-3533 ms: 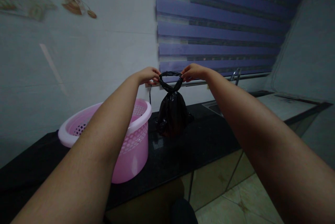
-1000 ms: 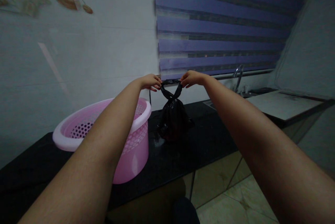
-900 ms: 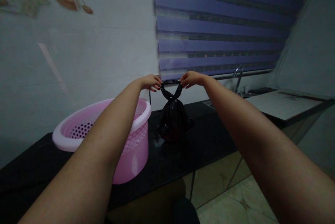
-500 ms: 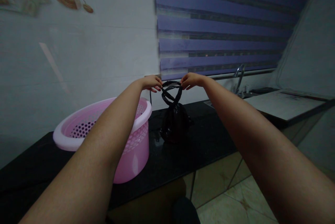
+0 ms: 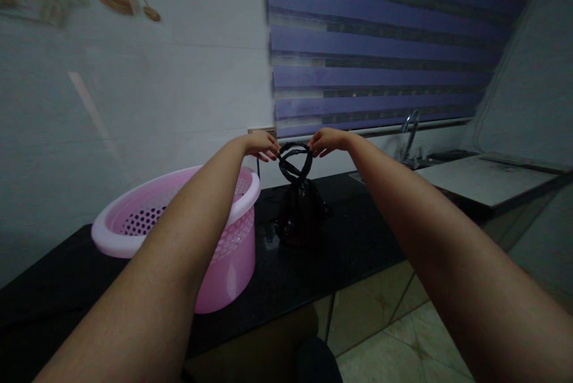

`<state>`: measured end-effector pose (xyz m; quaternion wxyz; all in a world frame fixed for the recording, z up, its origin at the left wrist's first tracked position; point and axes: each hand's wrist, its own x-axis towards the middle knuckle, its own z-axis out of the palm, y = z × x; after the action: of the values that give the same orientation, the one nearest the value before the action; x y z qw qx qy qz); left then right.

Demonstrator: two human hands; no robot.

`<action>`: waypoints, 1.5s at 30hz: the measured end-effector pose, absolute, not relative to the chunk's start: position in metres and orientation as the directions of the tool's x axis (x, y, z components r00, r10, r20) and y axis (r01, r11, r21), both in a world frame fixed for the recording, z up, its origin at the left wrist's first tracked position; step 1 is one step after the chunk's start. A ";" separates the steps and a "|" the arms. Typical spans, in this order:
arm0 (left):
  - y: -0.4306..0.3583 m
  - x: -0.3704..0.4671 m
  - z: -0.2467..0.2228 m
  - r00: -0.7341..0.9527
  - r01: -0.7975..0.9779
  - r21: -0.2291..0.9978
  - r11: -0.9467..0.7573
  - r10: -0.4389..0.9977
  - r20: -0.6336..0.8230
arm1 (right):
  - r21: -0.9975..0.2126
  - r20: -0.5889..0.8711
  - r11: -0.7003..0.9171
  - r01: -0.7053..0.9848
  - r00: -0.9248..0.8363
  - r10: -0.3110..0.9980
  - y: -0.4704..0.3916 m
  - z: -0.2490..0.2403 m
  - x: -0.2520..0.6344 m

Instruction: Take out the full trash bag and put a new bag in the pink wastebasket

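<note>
Both hands pinching bag handles.
Black bag (image 5: 301, 213) upright below and between left hand (image 5: 263, 145) and right hand (image 5: 329, 141), long axis vertical, handles up.

bag (image 5: 302, 210) interior hidden, basket (image 5: 230, 275) partly behind left forearm (image 5: 179, 234)

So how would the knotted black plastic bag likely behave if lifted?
The black plastic bag looks thin and crinkled, so it would probably sag and shift. Its glossy skin may feel slippery. Weight is unclear: the contents are hidden.
</note>
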<state>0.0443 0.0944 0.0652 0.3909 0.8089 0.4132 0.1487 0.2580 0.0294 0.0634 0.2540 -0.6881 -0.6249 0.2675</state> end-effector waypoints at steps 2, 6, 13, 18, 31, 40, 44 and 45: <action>0.094 0.044 0.065 0.616 0.556 0.754 -0.350 0.782 -0.091 | -0.680 -0.053 -0.093 0.727 0.078 0.996 0.031 0.062 0.259; 0.095 0.044 0.065 0.617 0.561 0.751 -0.348 0.781 -0.099 | -0.680 -0.073 -0.113 0.724 0.087 0.994 0.031 0.061 0.260; 0.103 0.044 0.062 0.639 0.564 0.744 -0.357 0.760 -0.119 | -0.676 -0.092 -0.119 0.727 0.077 0.993 0.029 0.060 0.260; 0.105 0.044 0.062 0.644 0.561 0.743 -0.364 0.756 -0.117 | -0.674 -0.098 -0.119 0.729 0.071 0.993 0.031 0.059 0.263; 0.107 0.038 0.067 0.663 0.593 0.679 -0.432 0.741 -0.108 | -0.639 -0.062 -0.118 0.760 0.102 0.993 0.024 0.062 0.255; 0.096 0.022 0.078 0.634 0.608 0.676 -0.417 0.767 -0.096 | -0.600 0.009 -0.117 0.791 0.153 0.988 0.020 0.075 0.235; 0.095 0.011 0.081 0.630 0.602 0.679 -0.419 0.772 -0.082 | -0.512 0.103 -0.066 0.856 0.138 0.985 0.019 0.080 0.225; 0.095 0.008 0.081 0.628 0.602 0.680 -0.419 0.774 -0.079 | -0.490 0.119 -0.057 0.870 0.132 0.984 0.019 0.081 0.223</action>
<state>0.0083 0.0948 0.0814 0.3464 0.8331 0.4128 0.1244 0.2234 0.0191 0.0810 0.2296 -0.7163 -0.6471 0.1242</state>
